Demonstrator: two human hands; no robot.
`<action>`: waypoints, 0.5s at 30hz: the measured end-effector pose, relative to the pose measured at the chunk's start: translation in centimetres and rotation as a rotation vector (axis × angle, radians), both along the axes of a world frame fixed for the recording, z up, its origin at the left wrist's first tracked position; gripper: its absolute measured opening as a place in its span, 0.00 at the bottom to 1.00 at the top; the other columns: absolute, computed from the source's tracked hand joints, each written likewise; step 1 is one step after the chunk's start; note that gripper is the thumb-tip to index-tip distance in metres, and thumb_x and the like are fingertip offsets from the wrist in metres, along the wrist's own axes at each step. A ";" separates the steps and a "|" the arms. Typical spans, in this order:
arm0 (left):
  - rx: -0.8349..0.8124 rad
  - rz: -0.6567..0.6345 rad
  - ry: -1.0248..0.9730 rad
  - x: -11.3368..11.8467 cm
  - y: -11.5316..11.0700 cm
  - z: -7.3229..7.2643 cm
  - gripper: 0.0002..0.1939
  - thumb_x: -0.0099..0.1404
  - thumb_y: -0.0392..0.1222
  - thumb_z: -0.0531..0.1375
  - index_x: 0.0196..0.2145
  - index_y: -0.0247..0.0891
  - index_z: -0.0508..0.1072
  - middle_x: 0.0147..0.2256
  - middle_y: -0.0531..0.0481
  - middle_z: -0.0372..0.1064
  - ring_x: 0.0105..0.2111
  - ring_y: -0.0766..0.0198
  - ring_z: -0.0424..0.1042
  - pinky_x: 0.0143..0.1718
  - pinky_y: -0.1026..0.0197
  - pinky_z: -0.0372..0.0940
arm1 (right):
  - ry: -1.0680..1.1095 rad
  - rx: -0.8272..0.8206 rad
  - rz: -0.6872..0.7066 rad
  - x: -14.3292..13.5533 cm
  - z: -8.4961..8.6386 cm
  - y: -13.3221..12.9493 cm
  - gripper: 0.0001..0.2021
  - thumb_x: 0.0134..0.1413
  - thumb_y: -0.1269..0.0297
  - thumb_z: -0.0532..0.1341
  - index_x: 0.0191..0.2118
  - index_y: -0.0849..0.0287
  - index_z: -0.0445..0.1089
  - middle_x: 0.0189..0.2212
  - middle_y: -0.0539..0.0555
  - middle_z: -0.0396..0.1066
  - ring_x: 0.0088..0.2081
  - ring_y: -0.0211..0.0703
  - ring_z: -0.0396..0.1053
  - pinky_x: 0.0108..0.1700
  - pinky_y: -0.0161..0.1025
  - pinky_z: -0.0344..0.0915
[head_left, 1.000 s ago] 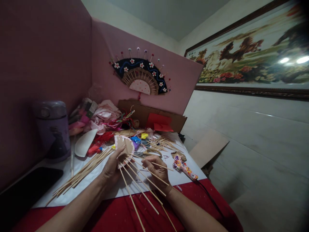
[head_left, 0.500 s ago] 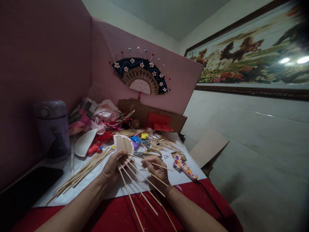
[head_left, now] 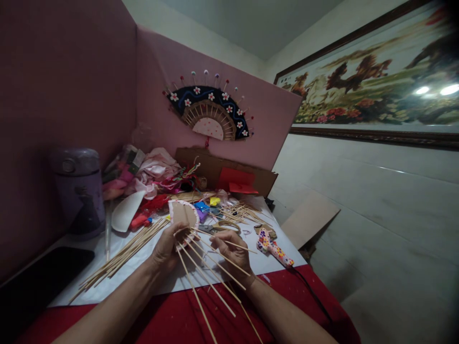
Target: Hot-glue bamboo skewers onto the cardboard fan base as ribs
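My left hand [head_left: 168,246] is closed around the lower left edge of a rounded cardboard piece [head_left: 183,216] with a pink-and-white patterned border. Thin bamboo sticks [head_left: 204,273] fan out from that piece toward me, several of them crossing in front of my right hand [head_left: 232,248]. The fingers of the right hand pinch one of these sticks, close to the cardboard. Just beyond my fingers lie scissors [head_left: 229,224] with gold-coloured handles. To the right rests a flower-patterned glue gun [head_left: 275,252], its tip end by a scrap of cardboard.
A bundle of loose sticks [head_left: 122,260] lies left of my hands, near a dark phone [head_left: 50,272] and a purple bottle [head_left: 77,191]. Clay packets [head_left: 202,208] and more sticks are behind. A decorated fan [head_left: 211,107] hangs on the pink panel. The glue gun's cord [head_left: 313,291] crosses the red cloth.
Both hands keep the same place and grip. The near ends of the fanned sticks have shifted very slightly to the right.
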State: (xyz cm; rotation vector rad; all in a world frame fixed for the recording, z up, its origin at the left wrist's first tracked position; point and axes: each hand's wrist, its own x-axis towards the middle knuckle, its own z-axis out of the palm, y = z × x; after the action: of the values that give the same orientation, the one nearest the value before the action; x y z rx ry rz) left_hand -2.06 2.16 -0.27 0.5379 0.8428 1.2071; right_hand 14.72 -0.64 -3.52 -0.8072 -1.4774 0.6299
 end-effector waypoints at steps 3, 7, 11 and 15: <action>0.007 -0.006 -0.009 0.0 0.0 0.0 0.07 0.53 0.39 0.59 0.23 0.32 0.71 0.18 0.45 0.70 0.17 0.62 0.69 0.21 0.60 0.66 | -0.001 0.005 0.003 0.0 0.0 0.0 0.04 0.52 0.68 0.61 0.30 0.55 0.72 0.25 0.48 0.69 0.29 0.40 0.67 0.34 0.37 0.63; 0.032 0.009 -0.018 0.1 0.0 0.2 0.07 0.54 0.40 0.60 0.26 0.32 0.71 0.19 0.47 0.70 0.18 0.62 0.70 0.22 0.61 0.66 | 0.002 -0.002 0.010 0.0 0.0 0.1 0.03 0.52 0.68 0.61 0.30 0.55 0.71 0.25 0.48 0.69 0.29 0.39 0.67 0.33 0.36 0.63; 0.038 0.016 -0.032 0.2 -0.1 0.3 0.07 0.54 0.41 0.60 0.29 0.33 0.71 0.20 0.49 0.70 0.18 0.62 0.70 0.22 0.61 0.66 | -0.011 0.000 -0.008 0.0 0.0 0.1 0.03 0.52 0.67 0.61 0.29 0.55 0.71 0.25 0.49 0.69 0.29 0.40 0.68 0.34 0.37 0.64; 0.036 0.028 -0.042 0.2 -0.2 0.4 0.07 0.54 0.40 0.60 0.29 0.33 0.71 0.20 0.49 0.70 0.18 0.62 0.70 0.21 0.61 0.67 | -0.007 -0.001 -0.010 0.0 0.0 0.0 0.03 0.52 0.66 0.60 0.29 0.55 0.72 0.25 0.49 0.69 0.28 0.41 0.68 0.33 0.37 0.64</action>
State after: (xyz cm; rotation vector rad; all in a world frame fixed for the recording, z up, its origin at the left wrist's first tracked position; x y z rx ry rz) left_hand -1.83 1.98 0.17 0.5293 0.7967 1.2572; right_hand 14.71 -0.63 -3.47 -0.8181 -1.4789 0.6203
